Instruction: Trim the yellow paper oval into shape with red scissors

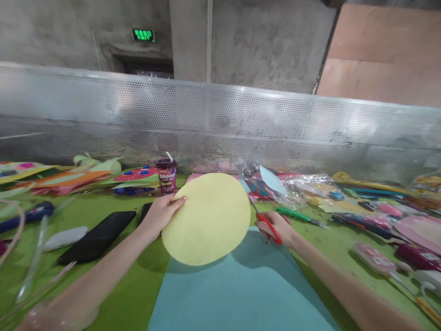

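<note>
A round sheet of pale yellow paper (208, 220) is pinched at its left edge by my left hand (161, 212), thumb on top. It is held up over a large light blue sheet (234, 294) lying on the green table. My right hand (277, 226) grips red-handled scissors (272, 230), the fingers around the handles. The scissor blades point up and to the left, close to the right edge of the yellow paper. Whether the blades touch the paper I cannot tell.
A purple drink cup (167, 175) with a straw stands behind my left hand. To the left lie a black phone (98, 236) and a white mouse-like object (65, 238). A green-handled cutter (303, 217), a plastic bag (306, 186) and cables are on the right. A perforated metal panel (206, 115) rises behind.
</note>
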Demonstrator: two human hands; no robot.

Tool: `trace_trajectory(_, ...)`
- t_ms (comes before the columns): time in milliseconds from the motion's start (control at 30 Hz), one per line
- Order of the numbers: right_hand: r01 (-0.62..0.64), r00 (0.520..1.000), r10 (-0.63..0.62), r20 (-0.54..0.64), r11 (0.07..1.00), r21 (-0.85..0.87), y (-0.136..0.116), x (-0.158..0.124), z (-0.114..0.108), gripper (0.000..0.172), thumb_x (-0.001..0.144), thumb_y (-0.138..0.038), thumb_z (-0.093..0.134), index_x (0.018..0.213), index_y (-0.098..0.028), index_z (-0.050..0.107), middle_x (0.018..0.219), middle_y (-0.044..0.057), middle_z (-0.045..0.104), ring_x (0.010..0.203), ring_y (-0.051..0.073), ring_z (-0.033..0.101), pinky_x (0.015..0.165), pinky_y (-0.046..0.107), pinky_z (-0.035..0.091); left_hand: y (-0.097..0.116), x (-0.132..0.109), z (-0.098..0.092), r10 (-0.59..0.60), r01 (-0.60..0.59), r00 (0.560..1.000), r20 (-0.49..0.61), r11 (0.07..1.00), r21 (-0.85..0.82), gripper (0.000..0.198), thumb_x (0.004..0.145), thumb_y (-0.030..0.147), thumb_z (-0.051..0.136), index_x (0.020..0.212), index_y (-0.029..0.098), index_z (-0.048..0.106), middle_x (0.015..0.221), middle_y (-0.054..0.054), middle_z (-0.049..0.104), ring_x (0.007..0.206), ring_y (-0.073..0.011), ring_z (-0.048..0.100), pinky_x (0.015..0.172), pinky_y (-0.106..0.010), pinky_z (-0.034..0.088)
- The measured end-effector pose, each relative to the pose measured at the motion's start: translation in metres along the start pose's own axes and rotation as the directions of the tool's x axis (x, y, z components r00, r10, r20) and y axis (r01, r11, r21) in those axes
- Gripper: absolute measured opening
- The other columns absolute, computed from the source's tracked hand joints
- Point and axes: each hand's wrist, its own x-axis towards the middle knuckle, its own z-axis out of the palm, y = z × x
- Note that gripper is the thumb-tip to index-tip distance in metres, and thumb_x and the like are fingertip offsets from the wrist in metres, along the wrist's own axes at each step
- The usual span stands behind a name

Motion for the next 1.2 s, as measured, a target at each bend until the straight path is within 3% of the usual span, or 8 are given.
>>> trace_trajectory(367, -0.010, 1.000, 0.010, -0.011, 1.000, -0.002, -0.0036, -0.0006, 0.0009, 0.018, 0.066, -0.026, 0.041, 0.052, -0.017, 0.038, 0.037, -0.005, 0.043, 0.034, 0.008, 0.044, 0.035, 0.018, 0.036, 0.0055, -0.0053, 0.0052, 0.011, -0.017, 0.999, 0.050, 0.993, 0.116, 0.040, 0.066, 0.046, 0.052, 0.090, 0.016, 0.062, 0.071, -0.004, 0.067, 0.059, -0.0200, 0.060, 0.049, -0.025, 0.043)
trace_trajectory(833, -0.030, 0.999, 0.029, -0.035, 0.999, -0.023, -0.0012, 0.0002, 0.0030, 0.013, 0.066, -0.026, 0.040, 0.057, -0.017, 0.040, 0.041, -0.006, 0.043, 0.036, 0.009, 0.047, 0.033, 0.017, 0.034, 0.0071, -0.0071, 0.0069, -0.007, -0.003, 0.997, 0.074, 0.991, 0.135, 0.038, 0.065, 0.047, 0.052, 0.082, 0.016, 0.063, 0.070, -0.005, 0.067, 0.060, -0.0217, 0.061, 0.051, -0.027, 0.044)
trace_trajectory(1200, -0.020, 0.997, 0.014, -0.071, 0.997, -0.081, -0.0020, 0.0010, 0.0041, 0.019, 0.067, -0.031, 0.041, 0.057, -0.016, 0.043, 0.043, -0.005, 0.043, 0.036, 0.010, 0.049, 0.031, 0.017, 0.032, 0.0065, -0.0067, 0.0066, 0.005, -0.016, 0.995, 0.098, 0.994, 0.108, 0.040, 0.066, 0.044, 0.052, 0.093, 0.017, 0.062, 0.072, -0.004, 0.068, 0.061, -0.0210, 0.061, 0.051, -0.026, 0.044)
